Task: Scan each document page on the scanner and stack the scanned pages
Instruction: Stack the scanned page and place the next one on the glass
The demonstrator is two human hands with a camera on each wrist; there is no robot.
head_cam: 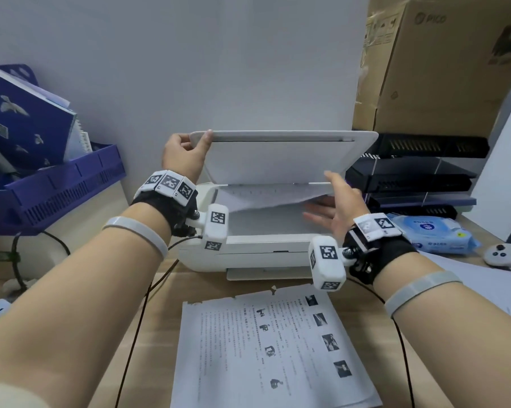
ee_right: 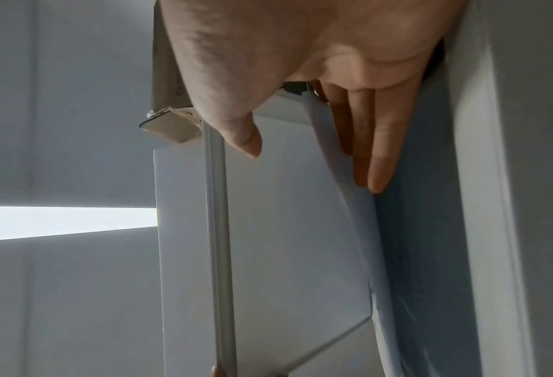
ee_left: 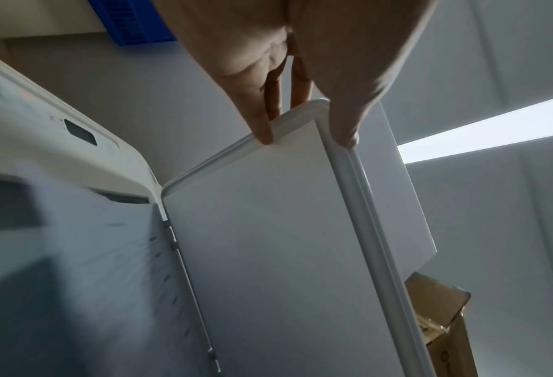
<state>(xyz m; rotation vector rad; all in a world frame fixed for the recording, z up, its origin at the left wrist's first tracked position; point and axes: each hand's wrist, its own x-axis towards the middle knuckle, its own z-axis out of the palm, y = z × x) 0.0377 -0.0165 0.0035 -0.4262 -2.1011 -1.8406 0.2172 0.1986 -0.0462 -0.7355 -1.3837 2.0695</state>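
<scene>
Wooden desk [head_cam: 366, 334] against a pale wall carries a white scanner [head_cam: 248, 251], its lid [head_cam: 277, 160] raised at the far side. Under the lid a page [head_cam: 266, 195] lies curled above the glass; the right hand [head_cam: 333, 210], fingers straight, reaches in beneath its right edge. The left hand [head_cam: 183, 154] pinches the lid's left corner. Near the scanner lies a printed stack [head_cam: 266, 348], its text too small to read. Far right, a cardboard box [head_cam: 442, 66] reads "PICO".
</scene>
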